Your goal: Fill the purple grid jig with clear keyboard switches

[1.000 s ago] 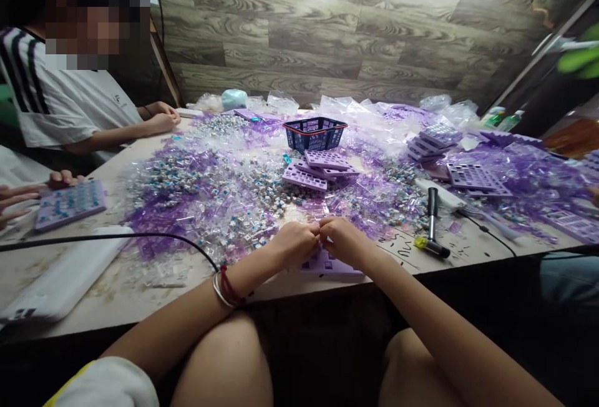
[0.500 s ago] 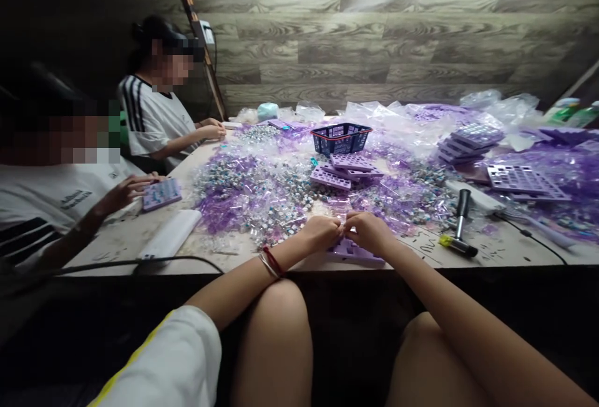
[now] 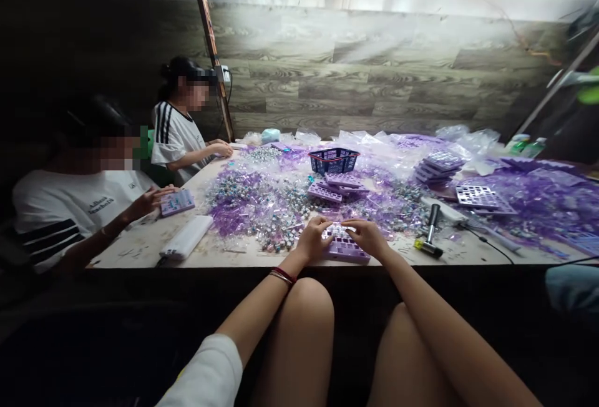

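Observation:
My left hand (image 3: 312, 240) and my right hand (image 3: 370, 236) rest at the table's near edge over a small purple slotted tray (image 3: 346, 250). Both are closed in a pinch, fingertips pointing toward each other above the tray. What they pinch is too small to name. A red band and bracelet sit on my left wrist. Just beyond the tray lies a wide heap of small clear, purple and blue-white parts (image 3: 262, 198).
Two people sit at the left, one touching a purple tray (image 3: 176, 201). A white bar-shaped device (image 3: 186, 246) lies near them. A blue basket (image 3: 334, 160) and stacked purple trays (image 3: 334, 185) stand mid-table; a black tool with yellow tip (image 3: 429, 235) lies right.
The camera has tilted up and pulled back, so the table looks smaller and a ceiling light strip shows. My hands have parted slightly over the purple tray.

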Demonstrator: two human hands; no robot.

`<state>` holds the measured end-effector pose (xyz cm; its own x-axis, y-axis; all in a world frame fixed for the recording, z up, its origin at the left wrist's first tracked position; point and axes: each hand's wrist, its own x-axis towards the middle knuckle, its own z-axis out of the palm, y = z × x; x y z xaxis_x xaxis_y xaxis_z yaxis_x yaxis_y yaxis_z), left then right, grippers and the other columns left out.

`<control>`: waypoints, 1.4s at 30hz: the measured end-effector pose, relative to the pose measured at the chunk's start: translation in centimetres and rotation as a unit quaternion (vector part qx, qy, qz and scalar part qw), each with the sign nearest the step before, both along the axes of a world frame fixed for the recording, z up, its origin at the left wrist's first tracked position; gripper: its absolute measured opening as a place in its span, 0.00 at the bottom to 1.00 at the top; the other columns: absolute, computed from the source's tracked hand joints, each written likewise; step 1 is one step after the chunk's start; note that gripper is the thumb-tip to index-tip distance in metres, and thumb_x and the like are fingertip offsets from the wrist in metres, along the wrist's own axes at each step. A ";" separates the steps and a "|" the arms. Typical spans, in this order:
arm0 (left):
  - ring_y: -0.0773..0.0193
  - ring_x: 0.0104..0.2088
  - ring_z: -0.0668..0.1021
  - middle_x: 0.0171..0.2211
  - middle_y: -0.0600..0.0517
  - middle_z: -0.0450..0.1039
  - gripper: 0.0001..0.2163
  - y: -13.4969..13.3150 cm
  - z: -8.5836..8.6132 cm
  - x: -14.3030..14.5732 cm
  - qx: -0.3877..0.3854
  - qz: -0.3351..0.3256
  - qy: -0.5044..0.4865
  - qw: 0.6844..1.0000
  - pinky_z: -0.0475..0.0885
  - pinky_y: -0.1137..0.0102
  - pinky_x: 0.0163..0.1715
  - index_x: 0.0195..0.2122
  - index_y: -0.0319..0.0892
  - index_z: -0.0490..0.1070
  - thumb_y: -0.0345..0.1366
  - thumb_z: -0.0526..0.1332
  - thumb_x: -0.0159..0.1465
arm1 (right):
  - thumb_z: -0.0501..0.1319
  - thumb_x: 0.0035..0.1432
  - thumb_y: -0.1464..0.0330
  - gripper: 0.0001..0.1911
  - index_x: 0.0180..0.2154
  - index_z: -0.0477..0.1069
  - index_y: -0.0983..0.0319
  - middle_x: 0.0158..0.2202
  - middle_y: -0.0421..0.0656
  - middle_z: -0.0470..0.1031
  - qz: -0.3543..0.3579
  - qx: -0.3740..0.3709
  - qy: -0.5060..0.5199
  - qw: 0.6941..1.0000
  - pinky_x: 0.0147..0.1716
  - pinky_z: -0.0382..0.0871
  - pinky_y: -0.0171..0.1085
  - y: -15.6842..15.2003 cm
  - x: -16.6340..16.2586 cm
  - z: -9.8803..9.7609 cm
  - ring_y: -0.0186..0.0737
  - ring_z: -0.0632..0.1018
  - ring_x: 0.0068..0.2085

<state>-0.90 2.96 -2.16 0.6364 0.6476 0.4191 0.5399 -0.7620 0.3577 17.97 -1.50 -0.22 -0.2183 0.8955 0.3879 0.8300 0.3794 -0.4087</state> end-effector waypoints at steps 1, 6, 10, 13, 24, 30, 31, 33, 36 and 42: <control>0.56 0.48 0.71 0.45 0.42 0.70 0.17 0.1 -0.1 0.2 0.006 0.004 -0.018 1.000 0.68 0.62 0.48 0.50 0.37 0.70 0.35 0.61 0.60 | 0.58 0.56 0.75 0.12 0.40 0.77 0.61 0.43 0.46 0.78 -0.009 0.012 0.009 1.000 0.39 0.73 0.38 0.0 0.3 0.1 0.39 0.79 0.36; 0.55 0.48 0.72 0.47 0.43 0.72 0.22 2.2 -0.3 1.8 -0.004 -0.051 -0.042 0.998 0.69 0.61 0.50 0.51 0.37 0.68 0.29 0.64 0.53 | 0.59 0.56 0.72 0.09 0.37 0.77 0.64 0.41 0.48 0.78 -0.013 0.041 0.040 0.998 0.51 0.66 0.46 0.8 1.0 0.0 0.45 0.76 0.45; 0.59 0.42 0.75 0.43 0.46 0.75 0.19 3.3 -0.5 1.8 -0.019 -0.105 -0.051 0.993 0.71 0.65 0.45 0.48 0.37 0.70 0.25 0.63 0.54 | 0.61 0.55 0.68 0.12 0.42 0.76 0.63 0.43 0.49 0.77 -0.005 0.021 0.060 0.998 0.50 0.66 0.45 1.5 0.8 -0.1 0.47 0.75 0.46; 0.56 0.46 0.74 0.45 0.43 0.73 0.18 2.7 -0.6 1.0 -0.007 -0.111 -0.071 0.991 0.70 0.61 0.48 0.50 0.37 0.69 0.27 0.63 0.56 | 0.65 0.50 0.64 0.15 0.41 0.76 0.62 0.41 0.48 0.78 0.006 -0.013 0.069 0.998 0.44 0.69 0.42 1.9 0.6 0.2 0.48 0.77 0.43; 0.56 0.55 0.67 0.53 0.43 0.65 0.27 -2.4 -0.1 -2.5 -0.075 -0.126 -0.202 0.968 0.63 0.60 0.57 0.57 0.41 0.62 0.29 0.64 0.55 | 0.64 0.47 0.59 0.15 0.31 0.71 0.64 0.28 0.39 0.71 0.117 -0.217 0.109 0.963 0.27 0.60 0.32 0.8 -1.3 0.8 0.36 0.69 0.30; 0.55 0.53 0.71 0.51 0.45 0.70 0.27 -2.8 0.2 -3.2 -0.280 -0.126 -0.259 0.916 0.63 0.63 0.56 0.53 0.41 0.68 0.37 0.70 0.52 | 0.62 0.49 0.57 0.15 0.32 0.69 0.63 0.31 0.41 0.71 0.128 -0.223 0.091 0.962 0.29 0.61 0.32 0.0 -2.2 0.5 0.37 0.69 0.32; 0.56 0.52 0.72 0.50 0.45 0.71 0.25 -2.9 0.2 -3.2 -0.292 -0.118 -0.275 0.909 0.63 0.63 0.55 0.52 0.41 0.69 0.38 0.69 0.52 | 0.61 0.49 0.55 0.17 0.32 0.69 0.63 0.31 0.42 0.70 0.128 -0.222 0.087 0.963 0.29 0.60 0.33 0.0 -2.3 0.5 0.38 0.68 0.32; 0.57 0.50 0.73 0.47 0.46 0.73 0.22 -3.0 0.2 -3.0 -0.300 -0.103 -0.300 0.900 0.64 0.64 0.54 0.49 0.40 0.72 0.38 0.69 0.53 | 0.60 0.49 0.52 0.20 0.31 0.69 0.63 0.30 0.42 0.70 0.122 -0.218 0.088 0.964 0.29 0.60 0.33 0.0 -2.4 0.4 0.38 0.68 0.32; 0.57 0.48 0.74 0.45 0.47 0.75 0.20 -3.2 0.3 -2.7 -0.308 -0.087 -0.308 0.896 0.66 0.65 0.52 0.47 0.40 0.74 0.37 0.69 0.52 | 0.60 0.48 0.51 0.20 0.30 0.69 0.63 0.29 0.42 0.69 0.119 -0.216 0.090 0.965 0.29 0.59 0.34 0.2 -2.4 0.0 0.38 0.68 0.31; 0.56 0.46 0.75 0.43 0.47 0.76 0.20 -3.5 0.4 -2.9 -0.352 -0.055 -0.318 0.879 0.67 0.63 0.51 0.44 0.39 0.75 0.38 0.70 0.49 | 0.60 0.46 0.52 0.21 0.30 0.71 0.64 0.27 0.42 0.69 0.102 -0.207 0.058 0.971 0.26 0.55 0.34 0.1 -2.9 0.3 0.37 0.66 0.29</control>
